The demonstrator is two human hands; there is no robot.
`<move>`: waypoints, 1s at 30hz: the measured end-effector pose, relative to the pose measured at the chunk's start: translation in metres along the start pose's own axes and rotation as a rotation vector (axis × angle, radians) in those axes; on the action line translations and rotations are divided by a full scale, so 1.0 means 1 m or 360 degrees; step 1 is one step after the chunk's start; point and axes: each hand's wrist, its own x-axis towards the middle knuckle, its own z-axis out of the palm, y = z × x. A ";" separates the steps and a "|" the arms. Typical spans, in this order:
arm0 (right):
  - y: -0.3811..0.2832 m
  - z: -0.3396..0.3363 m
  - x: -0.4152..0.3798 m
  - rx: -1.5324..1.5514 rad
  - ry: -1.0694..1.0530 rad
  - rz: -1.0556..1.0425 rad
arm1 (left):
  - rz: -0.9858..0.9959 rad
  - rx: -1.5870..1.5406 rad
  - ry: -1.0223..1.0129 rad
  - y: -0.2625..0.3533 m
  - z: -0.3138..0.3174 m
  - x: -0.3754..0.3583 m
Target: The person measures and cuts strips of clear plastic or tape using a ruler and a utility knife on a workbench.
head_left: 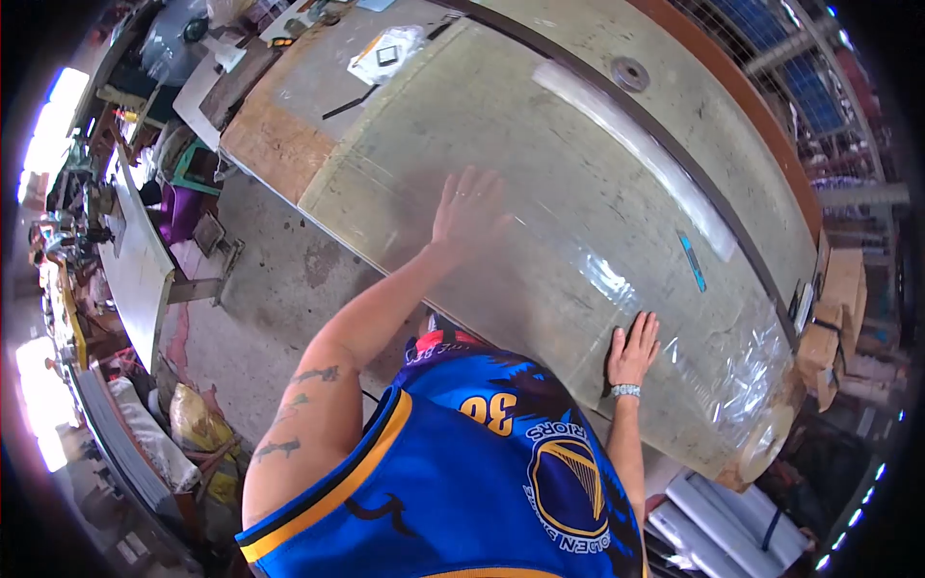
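Observation:
My left hand (469,207) lies flat, palm down, on a clear plastic sheet (540,289) spread over the worktable; it is smeared by motion, but its fingers look stretched out. Closer to the table's near edge, my right hand (633,352), with a patterned band at the wrist, rests palm down with fingers extended on the same sheet. Neither hand grips anything. Beyond the right hand, a blue utility knife (692,262) lies on the surface. The sheet is crumpled and shiny at the right end, where a roll end (768,438) shows.
A long whitish plastic strip (636,144) runs along a dark rail (665,159). Past the rail sits a tape roll (630,74). A small plastic packet (385,55) lies at the far left. Cardboard (836,323) stands right; wrapped grey rolls (727,528) lie below the table.

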 end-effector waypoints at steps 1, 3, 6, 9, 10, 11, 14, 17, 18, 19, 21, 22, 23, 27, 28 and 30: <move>-0.022 0.000 0.005 0.0004 -0.0010 -0.0015 | 0.0029 0.0020 0.0055 -0.024 -0.002 0.003; -0.060 0.006 0.017 0.0012 -0.0017 -0.0012 | -0.0004 0.0034 0.0076 -0.071 -0.009 0.007; -0.112 0.012 0.028 0.0039 -0.0032 -0.0030 | -0.0133 0.0048 0.0072 -0.130 -0.025 0.014; -0.150 0.008 0.030 0.0051 -0.0064 -0.0024 | -0.0250 0.0050 0.0139 -0.173 -0.039 0.018; -0.157 0.009 0.030 0.0042 -0.0067 -0.0015 | -0.0288 0.0027 0.0202 -0.186 -0.040 0.018; -0.163 0.011 0.030 0.0032 -0.0071 -0.0011 | -0.0331 0.0004 0.0265 -0.198 -0.040 0.018; -0.179 0.010 0.031 0.0005 -0.0107 -0.0009 | -0.0542 -0.0071 0.0438 -0.220 -0.048 0.023; -0.192 0.008 0.034 -0.0013 -0.0148 -0.0026 | -0.0730 -0.0122 0.0526 -0.234 -0.051 0.029; -0.197 0.009 0.036 -0.0014 -0.0162 -0.0033 | -0.0745 -0.0137 0.0514 -0.237 -0.053 0.034; -0.202 0.008 0.037 -0.0009 -0.0189 -0.0029 | -0.0760 -0.0152 0.0500 -0.239 -0.055 0.038; -0.211 0.007 0.040 -0.0003 -0.0208 -0.0048 | -0.0781 -0.0222 0.0476 -0.245 -0.057 0.045; -0.215 0.007 0.041 0.0001 -0.0221 -0.0059 | -0.0787 -0.0278 0.0469 -0.250 -0.056 0.049; -0.218 0.007 0.043 -0.0003 -0.0230 -0.0073 | -0.0795 -0.0331 0.0462 -0.254 -0.054 0.050; -0.228 0.006 0.048 0.0012 -0.0255 -0.0103 | -0.0862 -0.0437 0.0528 -0.259 -0.050 0.048; -0.229 0.005 0.048 0.0019 -0.0257 -0.0101 | -0.0847 -0.0440 0.0557 -0.260 -0.047 0.047; -0.230 0.006 0.048 0.0031 -0.0245 -0.0106 | -0.0851 -0.0460 0.0598 -0.261 -0.045 0.045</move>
